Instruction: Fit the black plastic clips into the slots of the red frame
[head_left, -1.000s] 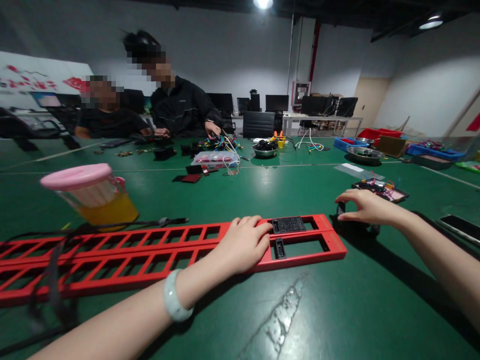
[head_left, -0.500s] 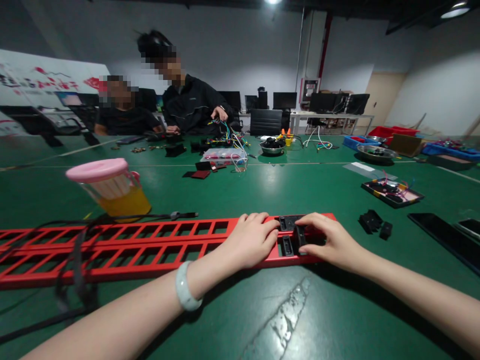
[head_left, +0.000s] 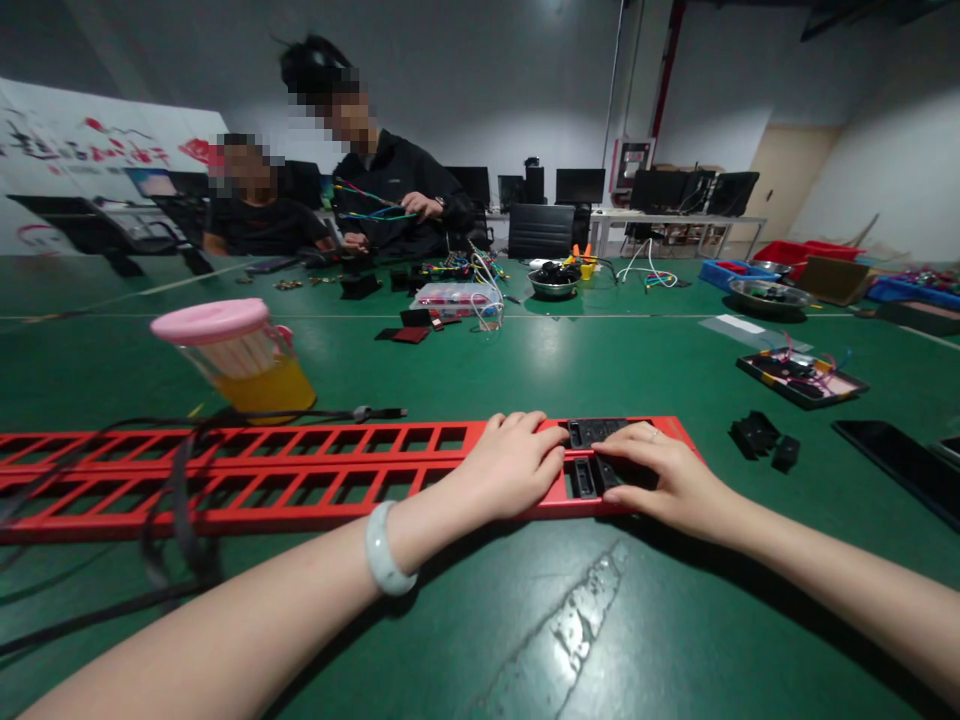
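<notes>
A long red frame (head_left: 420,485) with two rows of rectangular openings lies across the table before me. My left hand (head_left: 517,462) rests on it, palm down and fingers stretched out, the fingertips beside the black inserts. Between the thumb and fingers of my right hand (head_left: 664,470) is a small black plastic part (head_left: 606,476), tilted at an opening in the near row. Just left of it, a black insert (head_left: 583,479) sits in the frame. Another black insert (head_left: 592,431) fills the far row, partly hidden by my right fingers.
Loose black plastic pieces (head_left: 754,435) and a dark flat slab (head_left: 892,465) lie to the right. A pink-lidded jug (head_left: 247,360) stands behind the frame, and a black cable (head_left: 184,510) crosses its left end. Across the table, a person (head_left: 397,190) holds coloured wires.
The black part in my right hand has tipped lower into the near-row opening. My left hand keeps its place on the frame. The person opposite has lifted the wires; my view has shifted slightly.
</notes>
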